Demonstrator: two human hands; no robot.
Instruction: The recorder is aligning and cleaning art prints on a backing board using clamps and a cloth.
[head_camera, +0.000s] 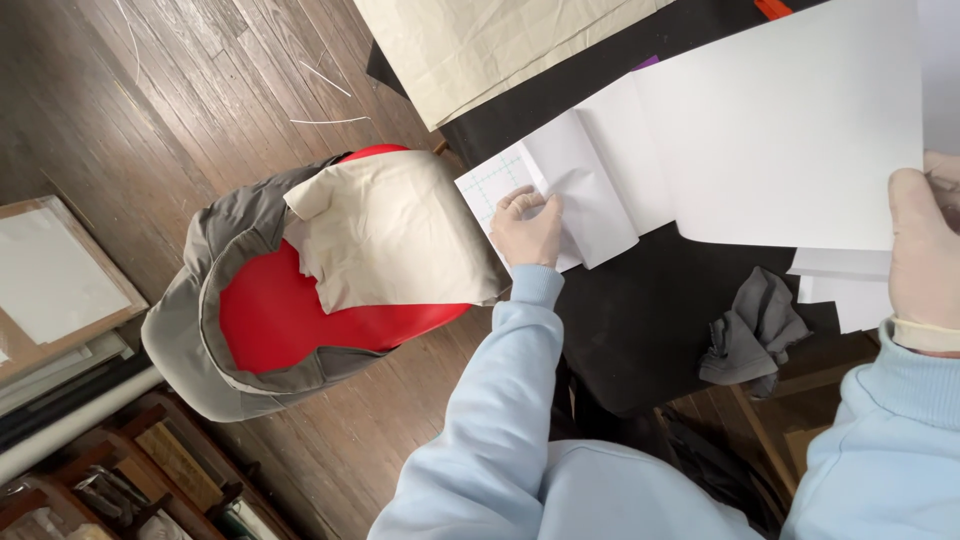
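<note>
My left hand (527, 228), in a thin pale glove and a light blue sleeve, presses down on the corner of a white sheet (590, 190) that lies over a gridded mat (487, 188) on the black-covered table (640, 310). My right hand (925, 255), also gloved, grips the lower right corner of a large white paper sheet (790, 130) and holds it lifted above the table. More white sheets (850, 290) lie under it.
A red chair (290, 310) draped with a grey jacket and a beige cloth (390, 230) stands left of the table. A crumpled grey rag (755, 335) lies on the table. Beige paper (480, 45) lies at the back. Framed boards (60, 290) lean at the left on the wooden floor.
</note>
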